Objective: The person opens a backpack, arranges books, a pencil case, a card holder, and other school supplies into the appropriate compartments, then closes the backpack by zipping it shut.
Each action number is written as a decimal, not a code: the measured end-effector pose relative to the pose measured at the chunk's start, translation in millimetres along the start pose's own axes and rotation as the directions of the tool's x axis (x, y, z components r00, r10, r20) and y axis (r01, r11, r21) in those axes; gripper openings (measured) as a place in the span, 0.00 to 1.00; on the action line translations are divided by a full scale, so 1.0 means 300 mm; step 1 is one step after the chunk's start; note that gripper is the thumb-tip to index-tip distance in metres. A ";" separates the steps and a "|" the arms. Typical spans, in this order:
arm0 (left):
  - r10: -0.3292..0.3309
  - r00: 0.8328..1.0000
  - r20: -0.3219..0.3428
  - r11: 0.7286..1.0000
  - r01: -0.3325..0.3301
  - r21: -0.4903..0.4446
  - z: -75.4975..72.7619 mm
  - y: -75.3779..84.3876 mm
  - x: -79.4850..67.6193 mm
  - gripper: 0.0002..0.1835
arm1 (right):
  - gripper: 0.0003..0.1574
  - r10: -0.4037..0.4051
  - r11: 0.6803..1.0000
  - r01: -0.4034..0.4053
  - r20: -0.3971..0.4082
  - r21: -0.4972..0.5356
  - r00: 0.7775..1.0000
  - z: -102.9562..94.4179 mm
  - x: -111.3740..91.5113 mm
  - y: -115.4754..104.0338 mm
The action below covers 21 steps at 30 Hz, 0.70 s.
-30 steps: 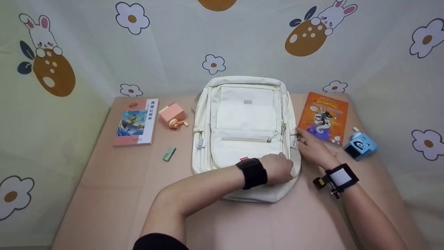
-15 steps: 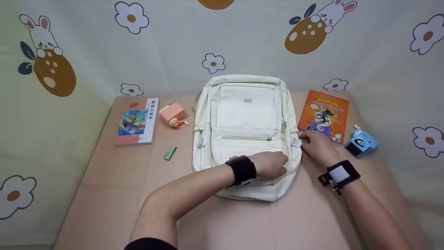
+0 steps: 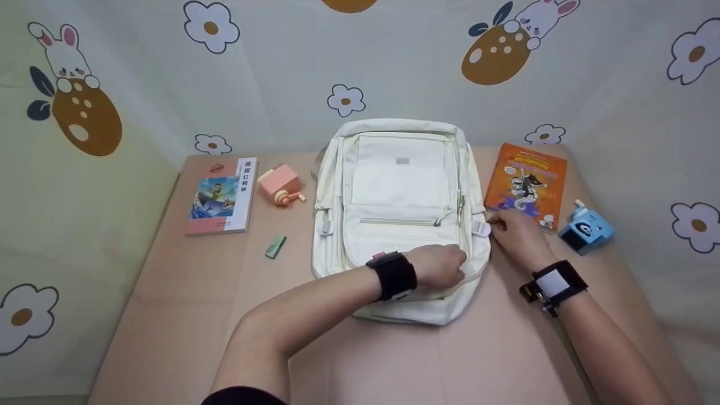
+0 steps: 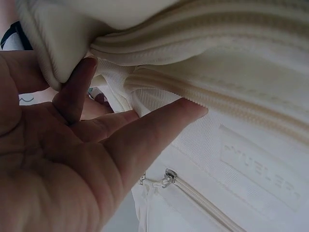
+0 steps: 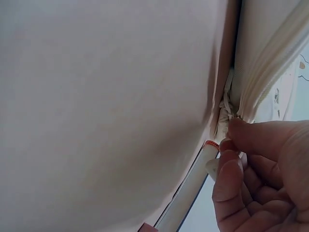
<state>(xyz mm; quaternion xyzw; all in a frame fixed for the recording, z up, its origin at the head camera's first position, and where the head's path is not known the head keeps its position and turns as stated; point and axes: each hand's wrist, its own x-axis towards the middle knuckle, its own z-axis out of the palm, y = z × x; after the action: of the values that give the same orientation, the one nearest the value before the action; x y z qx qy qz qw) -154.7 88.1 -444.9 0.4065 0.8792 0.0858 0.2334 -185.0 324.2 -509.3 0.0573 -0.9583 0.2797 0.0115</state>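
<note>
An off-white backpack [image 3: 399,188] lies flat on the table, with a front zipped pocket and a side buckle [image 3: 481,228]. My left hand [image 3: 436,265] holds the fabric near the bag's lower right edge. In the left wrist view its fingers [image 4: 159,135] lie along a beige zipper [image 4: 231,106], and a padded fold comes between some of them. At the bag's right side, my right hand [image 3: 520,239] pinches with thumb and forefinger at the end of a side zipper [image 5: 270,72]. The small zipper pull there is mostly hidden by the fingertips.
Left of the bag are a pink-and-white book [image 3: 219,197], a pink crank pencil sharpener [image 3: 280,184] and a green eraser [image 3: 275,246]. An orange book [image 3: 526,185] and a blue crank sharpener [image 3: 588,229] lie to the right. A patterned curtain [image 3: 275,79] hangs behind the table.
The left hand has shifted slightly left. My right hand has moved a little down and right along the bag's side, and the side buckle now sits slightly further right.
</note>
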 end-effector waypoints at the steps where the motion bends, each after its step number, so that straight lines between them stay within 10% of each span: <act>1: -0.009 1.000 0.005 1.000 0.009 0.004 0.000 0.003 0.000 0.13 | 0.09 -0.002 1.000 0.002 -0.002 -0.012 1.000 -0.001 -0.006 -0.001; 21: -0.113 0.990 -0.090 0.973 0.128 0.190 0.025 0.088 0.019 0.26 | 0.12 0.005 0.995 0.003 0.085 -0.100 0.996 -0.008 -0.030 -0.014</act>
<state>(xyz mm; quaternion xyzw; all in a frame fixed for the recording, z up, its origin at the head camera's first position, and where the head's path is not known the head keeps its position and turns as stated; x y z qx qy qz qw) -136.7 109.4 -444.3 0.3696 0.9149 0.0006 0.1624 -175.6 322.8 -505.6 0.0679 -0.9708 0.2286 -0.0264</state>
